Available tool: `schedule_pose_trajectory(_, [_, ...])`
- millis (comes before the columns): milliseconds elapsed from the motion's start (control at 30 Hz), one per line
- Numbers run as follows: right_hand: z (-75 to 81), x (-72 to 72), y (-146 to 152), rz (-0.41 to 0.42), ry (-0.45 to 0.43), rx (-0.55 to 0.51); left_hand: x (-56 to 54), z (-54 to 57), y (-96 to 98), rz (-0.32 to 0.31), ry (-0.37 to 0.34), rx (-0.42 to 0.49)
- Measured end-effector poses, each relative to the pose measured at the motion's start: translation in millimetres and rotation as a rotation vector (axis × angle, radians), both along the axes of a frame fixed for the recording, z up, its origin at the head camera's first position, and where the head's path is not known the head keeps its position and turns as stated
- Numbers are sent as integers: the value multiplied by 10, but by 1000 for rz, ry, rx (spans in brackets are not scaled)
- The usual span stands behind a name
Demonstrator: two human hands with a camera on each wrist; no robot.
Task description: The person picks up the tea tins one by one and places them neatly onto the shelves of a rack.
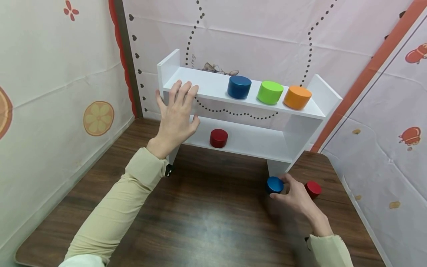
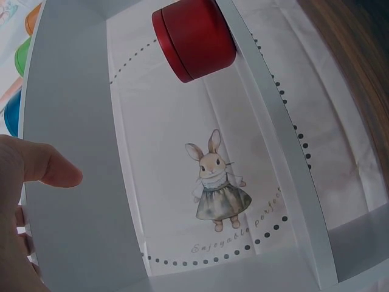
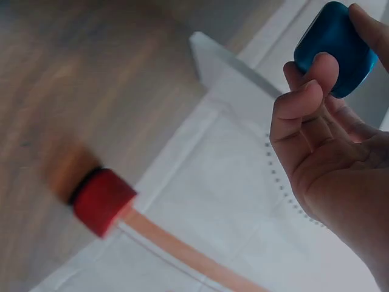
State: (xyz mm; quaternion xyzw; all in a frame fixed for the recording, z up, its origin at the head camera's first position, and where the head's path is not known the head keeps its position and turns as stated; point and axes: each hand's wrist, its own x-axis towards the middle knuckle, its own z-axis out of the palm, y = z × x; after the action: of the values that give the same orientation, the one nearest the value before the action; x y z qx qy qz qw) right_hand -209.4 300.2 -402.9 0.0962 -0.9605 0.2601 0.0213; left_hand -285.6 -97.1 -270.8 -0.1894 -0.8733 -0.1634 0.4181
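Low at the right of the frame, the right hand [image 1: 295, 196] is pinching a small glossy blue cylinder [image 1: 274, 185] in curled fingers [image 3: 310, 76], just above the dark wood-grain counter [image 1: 207, 218]. The left hand [image 1: 176, 111] is resting spread and flat against the white shelf [image 1: 233, 100]. The backdrop is showing script reading "Enjoyable perfect".

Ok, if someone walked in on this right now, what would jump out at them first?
Most likely the row of three bright cylinders on the top board of the white shelf: a dark blue cylinder, a green cylinder and an orange cylinder. Next, the right hand pinching a small blue cylinder by the shelf's right foot, a small red one just behind it. The left hand is spread open at the shelf's left end.
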Motion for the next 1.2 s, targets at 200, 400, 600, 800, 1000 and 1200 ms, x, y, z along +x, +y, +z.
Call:
schedule_pose_trajectory(200, [171, -27, -147, 33, 52, -18, 6, 3, 1, 1, 3, -1])
schedule_pose_trajectory(400, [342, -72, -296, 71, 104, -16, 11, -3, -3, 1, 1, -2])
schedule_pose_trajectory(600, [493, -120, -406, 99, 143, -32, 17, 0, -2, 0, 1, -3])
schedule_pose_trajectory(800, [620, -175, -515, 108, 151, -52, 17, 4, -4, 6, 1, -6])
schedule_pose_trajectory(1000, [719, -241, -630, 100, 158, -69, 17, 4, -4, 9, 1, -6])
schedule_pose_trajectory(1200, [787, -310, -726, 96, 154, -107, 15, 4, 0, 8, 3, -6])
